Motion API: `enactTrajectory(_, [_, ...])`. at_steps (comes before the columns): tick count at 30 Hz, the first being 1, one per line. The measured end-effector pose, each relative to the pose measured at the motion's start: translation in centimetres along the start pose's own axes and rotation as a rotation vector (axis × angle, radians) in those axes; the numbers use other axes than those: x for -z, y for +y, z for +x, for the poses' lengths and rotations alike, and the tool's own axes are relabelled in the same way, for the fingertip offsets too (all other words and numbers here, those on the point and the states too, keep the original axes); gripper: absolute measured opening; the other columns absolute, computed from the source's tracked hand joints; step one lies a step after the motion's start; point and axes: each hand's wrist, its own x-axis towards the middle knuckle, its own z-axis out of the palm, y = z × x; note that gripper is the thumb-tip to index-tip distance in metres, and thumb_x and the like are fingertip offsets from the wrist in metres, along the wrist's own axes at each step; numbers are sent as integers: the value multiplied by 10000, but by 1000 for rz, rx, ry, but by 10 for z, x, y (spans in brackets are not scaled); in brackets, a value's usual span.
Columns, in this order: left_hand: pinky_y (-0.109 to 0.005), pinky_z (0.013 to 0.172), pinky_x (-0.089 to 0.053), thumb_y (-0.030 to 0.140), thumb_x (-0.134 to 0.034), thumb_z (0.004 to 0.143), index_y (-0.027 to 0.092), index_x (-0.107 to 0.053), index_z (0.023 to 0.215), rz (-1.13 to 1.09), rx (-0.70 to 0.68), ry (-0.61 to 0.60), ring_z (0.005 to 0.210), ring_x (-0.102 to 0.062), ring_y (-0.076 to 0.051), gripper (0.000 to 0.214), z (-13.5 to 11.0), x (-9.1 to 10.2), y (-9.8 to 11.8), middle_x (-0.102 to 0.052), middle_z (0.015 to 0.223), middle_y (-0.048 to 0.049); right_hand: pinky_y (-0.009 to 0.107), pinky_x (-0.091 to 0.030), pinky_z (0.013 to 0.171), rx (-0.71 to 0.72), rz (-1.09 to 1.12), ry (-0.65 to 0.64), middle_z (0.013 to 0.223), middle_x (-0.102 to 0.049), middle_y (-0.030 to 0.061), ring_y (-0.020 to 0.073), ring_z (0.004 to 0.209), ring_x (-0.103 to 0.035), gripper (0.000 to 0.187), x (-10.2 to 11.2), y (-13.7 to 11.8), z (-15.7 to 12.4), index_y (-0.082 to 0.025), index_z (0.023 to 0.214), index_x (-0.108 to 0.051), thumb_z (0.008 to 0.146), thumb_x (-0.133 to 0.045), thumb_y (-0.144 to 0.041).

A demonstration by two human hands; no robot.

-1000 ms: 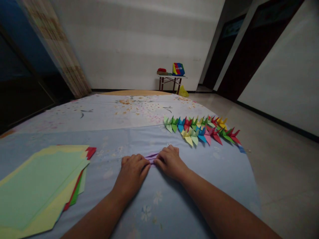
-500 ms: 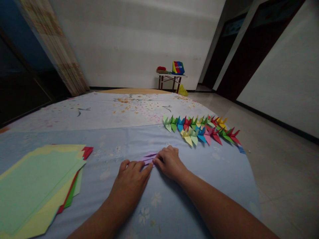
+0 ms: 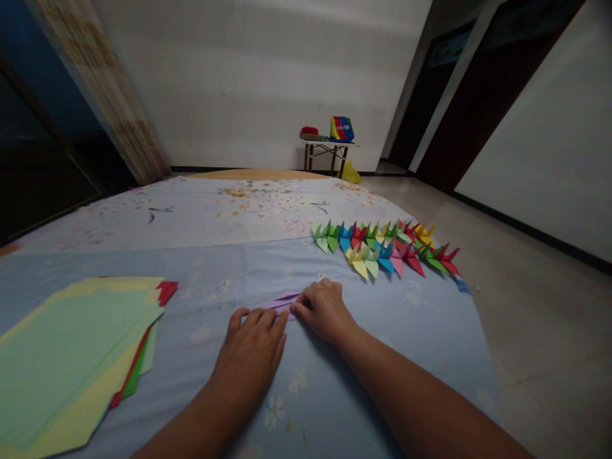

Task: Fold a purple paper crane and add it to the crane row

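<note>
A small folded piece of purple origami paper [image 3: 283, 300] lies on the blue cloth between my two hands, partly covered by the fingers. My left hand [image 3: 253, 344] rests palm down at its near left side, fingertips holding it against the cloth. At its right end, my right hand [image 3: 326, 309] is closed, thumb and forefinger pinching the paper; the other fingers are curled. Beyond the right hand stand several folded paper cranes [image 3: 386, 258] in two rows, in green, blue, red, pink and yellow.
A stack of coloured paper sheets [image 3: 81, 350] lies at the left, pale green on top. A blue floral tablecloth [image 3: 296, 395] overlaps a white one [image 3: 201, 223] on the round table. Against the far wall stands a small table [image 3: 329, 143] carrying a multicoloured box [image 3: 341, 129].
The fingertips of my left hand have shifted slightly left along the near edge of the purple paper. My right hand has barely moved and keeps its pinch.
</note>
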Motion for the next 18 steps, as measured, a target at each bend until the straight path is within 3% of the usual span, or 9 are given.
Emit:
enactTrajectory(7, [-455,936,-256,230,-416,890,249,-556,1183,12,1,14,1011,-529,-240,326,-1,-4,-1,-630,1043,-47,332,-236,794,45,80,46,787,-596,7,183,881,-446,124,12,12,-6,-231,789,-660,760,-672,-351])
enactTrajectory(11, [-458,938,-255,228,-416,887,247,-555,1180,-1,4,5,1014,-524,-238,325,0,-3,-1,-626,1046,-49,347,-223,820,170,63,74,851,-585,17,180,916,-429,96,19,12,-9,-268,874,-686,785,-650,-277])
enactTrajectory(15, [-457,935,-259,227,-402,890,242,-555,1176,-19,4,-2,1009,-522,-233,325,-1,-1,-1,-627,1038,-50,368,-203,831,300,-26,-13,913,-581,19,186,940,-409,135,25,4,-13,-317,919,-692,821,-599,-305])
enactTrajectory(18, [-460,929,-261,223,-399,890,240,-560,1164,-10,-3,0,998,-523,-237,319,-1,-1,-1,-629,1025,-49,377,-196,830,304,-94,-105,934,-581,23,194,948,-400,155,28,-1,-14,-316,912,-693,850,-553,-340])
